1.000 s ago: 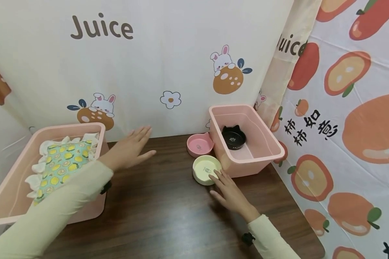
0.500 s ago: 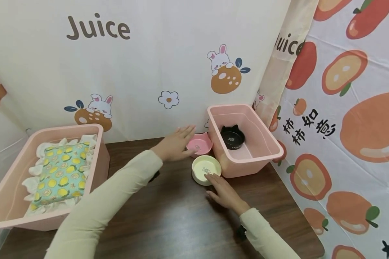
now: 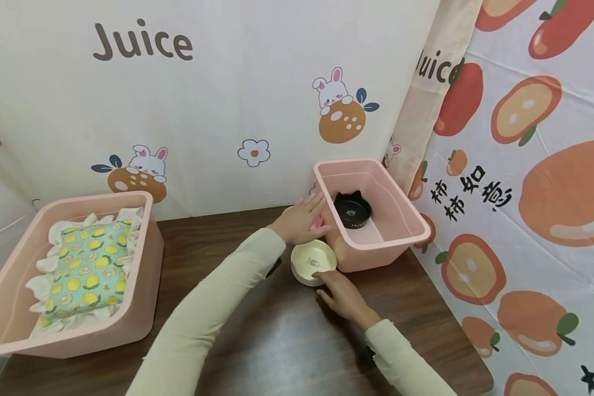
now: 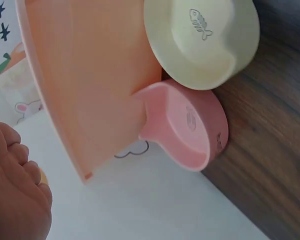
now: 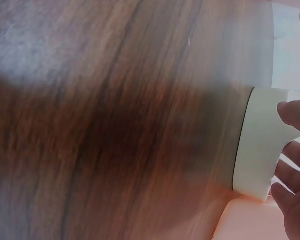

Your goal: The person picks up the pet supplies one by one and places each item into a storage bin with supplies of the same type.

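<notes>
Beside the pink tub (image 3: 371,258): cream bowl (image 3: 308,256), pink bowl (image 4: 177,120).
My left hand (image 3: 299,221): open, partly hiding the pink one.
My right hand (image 3: 344,295): at cream rim, grasp unclear.
Tub: black bowl (image 3: 351,213) inside.

Left hand (image 3: 302,221), bin (image 3: 371,256) and cream bowl (image 3: 308,257) crowd the pink bowl (image 4: 190,122).

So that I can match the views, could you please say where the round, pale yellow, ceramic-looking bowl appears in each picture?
Head: the bowl sits below and slightly right of centre.
Left wrist: the bowl is at the top, right of centre, cut off.
Right wrist: the bowl is at the right, seen side-on.
Shared landmark: the pink rectangular plastic bin, right of it in head, left in left wrist, below in right wrist.
</notes>
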A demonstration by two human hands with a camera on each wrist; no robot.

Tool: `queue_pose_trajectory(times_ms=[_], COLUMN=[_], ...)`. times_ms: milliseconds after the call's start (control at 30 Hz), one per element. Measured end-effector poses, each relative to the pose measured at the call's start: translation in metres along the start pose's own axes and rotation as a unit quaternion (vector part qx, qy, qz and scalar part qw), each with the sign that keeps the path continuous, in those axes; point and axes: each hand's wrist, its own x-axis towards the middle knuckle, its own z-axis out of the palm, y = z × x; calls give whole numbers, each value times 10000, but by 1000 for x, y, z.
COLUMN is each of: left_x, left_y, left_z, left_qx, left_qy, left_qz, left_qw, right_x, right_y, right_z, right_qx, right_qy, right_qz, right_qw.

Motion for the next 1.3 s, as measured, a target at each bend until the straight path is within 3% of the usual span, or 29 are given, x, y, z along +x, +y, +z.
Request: queue_pose_trajectory(times_ms=[267, 633, 1000, 1300], left_x=[20, 39, 39, 44], left_y=[15, 17, 13, 14], left_z=[7, 25, 30, 33], left_qx=[-58, -2, -20, -59], left_qy=[-144, -270, -417, -303], left_qz=[57, -65, -139, -115], left_qw=[9999, 9996, 9990, 9995], right_x=[-9, -26, -24, -14], right_y=[2, 3, 0, 0], right_z=[-6, -16, -15, -11], right_qx=[180, 200, 318, 338], right_qy=[110, 27, 46, -160], right_qz=[-107, 9, -96, -51], right_qw=[9997, 9998, 9994, 9993])
